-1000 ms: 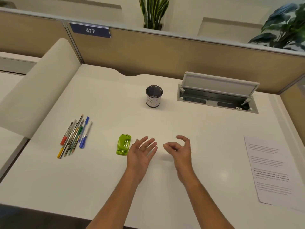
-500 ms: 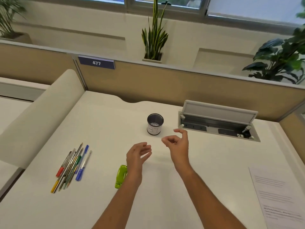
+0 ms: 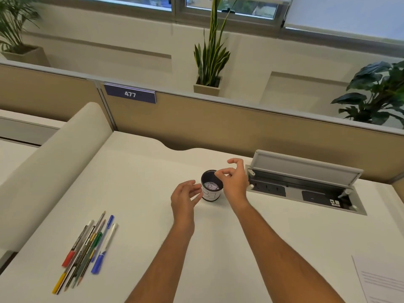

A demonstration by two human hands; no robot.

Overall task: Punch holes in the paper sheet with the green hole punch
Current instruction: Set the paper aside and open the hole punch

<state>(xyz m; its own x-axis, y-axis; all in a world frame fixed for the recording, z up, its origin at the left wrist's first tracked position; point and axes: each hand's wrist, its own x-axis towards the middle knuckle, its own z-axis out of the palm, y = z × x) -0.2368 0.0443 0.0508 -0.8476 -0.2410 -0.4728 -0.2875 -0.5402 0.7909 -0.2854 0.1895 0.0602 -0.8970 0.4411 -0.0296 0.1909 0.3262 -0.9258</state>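
At the far left a cream rounded divider (image 3: 54,162) slopes down beside the white table (image 3: 135,176), and its lower end runs out of the picture. On the table near it lies a loose bundle of pens and pencils (image 3: 87,250), side by side and partly overlapping: a red cap, a yellow end, green barrels and two blue-capped pens can be told apart, but the print on them is too small to read.

The left hand (image 3: 184,199) hovers over the table with fingers loosely spread and curled, holding nothing; its fingertips are just beside the left wall of a small dark cup (image 3: 211,189), and whether they touch it cannot be told. The cup stands upright with a white label bearing handwritten marks that are hard to make out, and pale bits lie in its bottom. The right hand (image 3: 235,182) is raised at the cup's right side, thumb and forefinger pinched near the rim, the other fingers arched; it covers part of the rim, and whether anything is between the fingertips cannot be told.

Further right an open cable hatch (image 3: 306,184) is sunk into the table, its lid tilted up. At the lower right corner lies the paper sheet (image 3: 382,283), flat on the table, well apart from both hands and cut off by the picture's edge; its printed lines are unreadable. The green hole punch cannot be seen anywhere.
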